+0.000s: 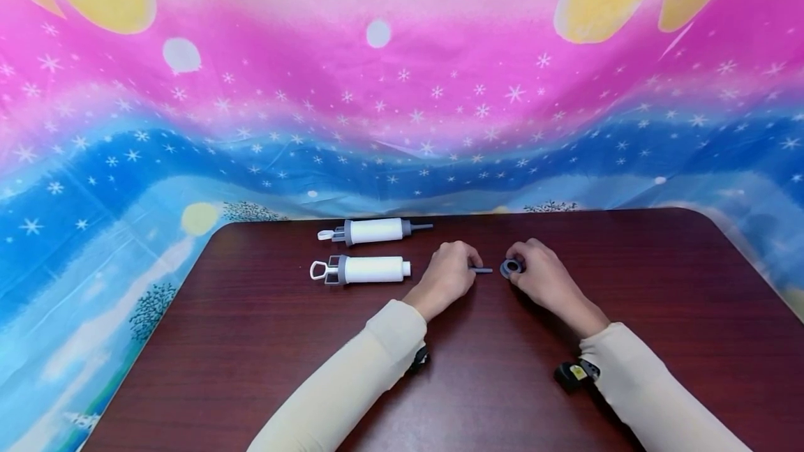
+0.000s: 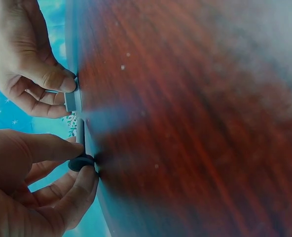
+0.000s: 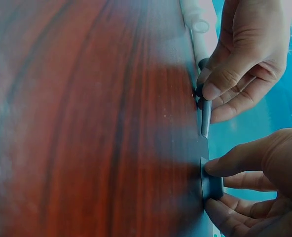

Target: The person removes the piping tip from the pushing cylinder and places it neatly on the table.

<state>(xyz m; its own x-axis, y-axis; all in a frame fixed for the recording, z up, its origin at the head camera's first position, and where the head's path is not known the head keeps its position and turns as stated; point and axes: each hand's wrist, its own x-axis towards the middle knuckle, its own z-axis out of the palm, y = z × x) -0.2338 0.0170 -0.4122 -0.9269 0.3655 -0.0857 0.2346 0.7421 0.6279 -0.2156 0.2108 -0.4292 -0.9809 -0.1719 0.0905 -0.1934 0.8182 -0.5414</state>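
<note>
In the head view, my left hand (image 1: 447, 272) pinches a small grey nozzle whose thin tube (image 1: 482, 270) points right. The left wrist view shows thumb and fingers on the nozzle's round flanged base (image 2: 81, 163). Just right of the tube tip, my right hand (image 1: 545, 276) holds a grey ring-shaped cap (image 1: 511, 268) by its edge, its round opening showing. Seen from the right wrist, the ring cap (image 3: 213, 180) stands edge-on between thumb and fingers, low at the tabletop. A narrow gap separates nozzle tip and ring in the head view.
Left of my hands lies a white syringe-like barrel (image 1: 375, 269) with a looped handle and a bare, narrower end. Behind it, a similar barrel (image 1: 377, 231) carries a grey nozzle. The dark wooden table (image 1: 264, 361) meets a patterned cloth (image 1: 402, 117) at its back edge.
</note>
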